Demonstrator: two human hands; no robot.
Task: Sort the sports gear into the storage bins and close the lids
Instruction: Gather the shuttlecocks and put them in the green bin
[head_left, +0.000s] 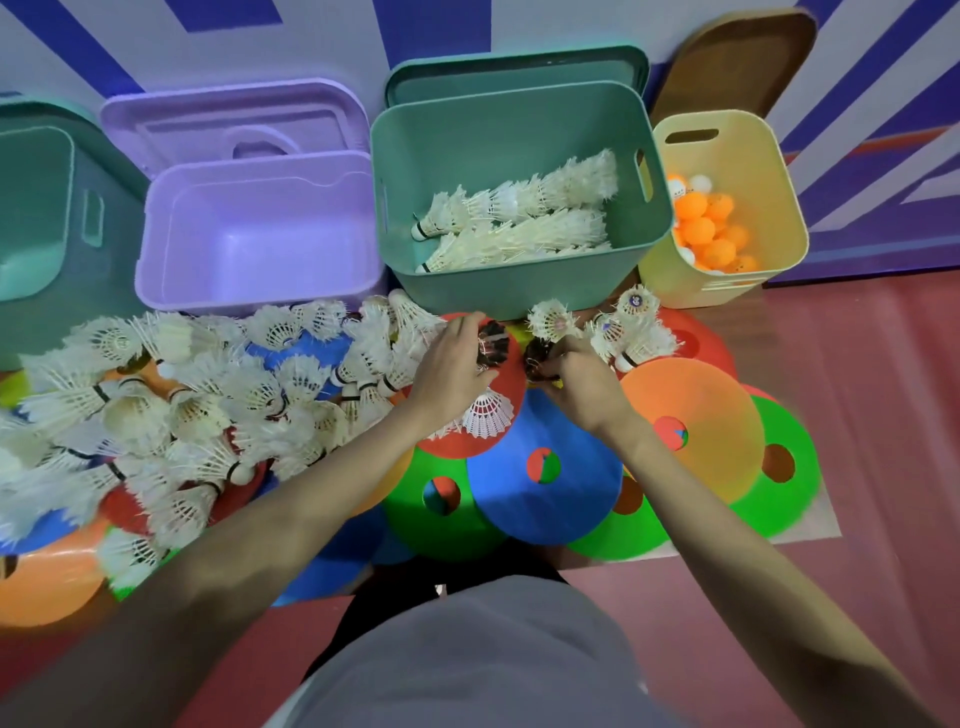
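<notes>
Shuttlecock sorting is under way. The left hand (449, 366) and right hand (569, 371) each grip a dark shuttlecock (492, 343), just below the green bin (519, 291). Next: lift both forward into it.

you're in a sports hall or gym store: red court floor (883, 364), blue-striped wall (857, 78), shuttlecocks (208, 395), disc cones (545, 499), plastic bins (509, 171).
</notes>
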